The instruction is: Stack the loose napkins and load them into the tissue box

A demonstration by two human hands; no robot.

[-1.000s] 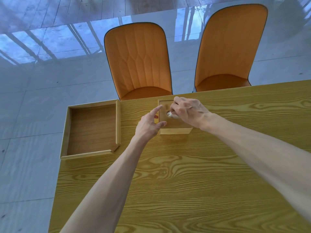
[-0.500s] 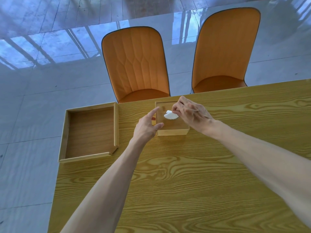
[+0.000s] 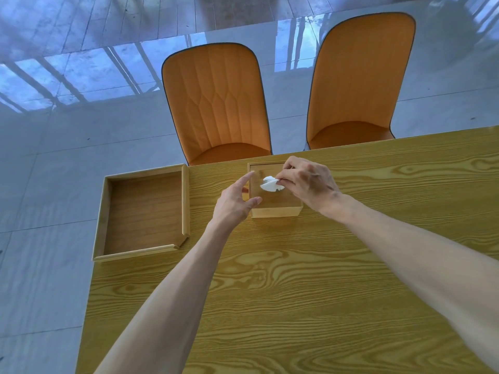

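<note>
A small wooden tissue box stands near the table's far edge. A white napkin tip sticks up out of its top. My right hand is above the box, its thumb and fingers pinched on that napkin tip. My left hand rests against the box's left side, thumb at the front corner, index finger stretched along the top edge, fingers apart. The rest of the napkins are hidden inside the box.
A shallow wooden tray, with nothing in it, sits at the table's far left corner and overhangs the edge. Two orange chairs stand beyond the wooden table. Glossy tiled floor lies to the left.
The napkin tip has come further up out of the box top as my right hand pulled it. My left hand has stayed against the box's left side.
</note>
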